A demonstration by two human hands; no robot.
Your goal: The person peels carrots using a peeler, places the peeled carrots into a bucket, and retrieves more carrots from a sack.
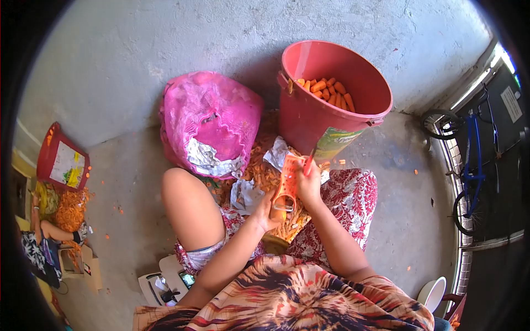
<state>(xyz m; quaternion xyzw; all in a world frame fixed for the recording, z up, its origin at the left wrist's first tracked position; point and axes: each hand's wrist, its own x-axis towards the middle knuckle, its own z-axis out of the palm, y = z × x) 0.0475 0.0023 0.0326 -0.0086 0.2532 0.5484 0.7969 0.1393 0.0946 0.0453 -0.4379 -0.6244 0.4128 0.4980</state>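
Observation:
My left hand is closed round a carrot, most of it hidden by the fingers. In my right hand is an orange peeler with a wide, perforated handle; its metal blade end lies at the carrot. A thin red handle, perhaps a knife's, also sticks up from that hand. Below both hands, between my legs, spreads a heap of carrot peelings with crumpled paper on it.
A large red bucket holds several peeled carrots. Left of it stands a pink mesh sack. Another person sits at far left near a smaller red bucket and peelings. A blue bicycle leans at right.

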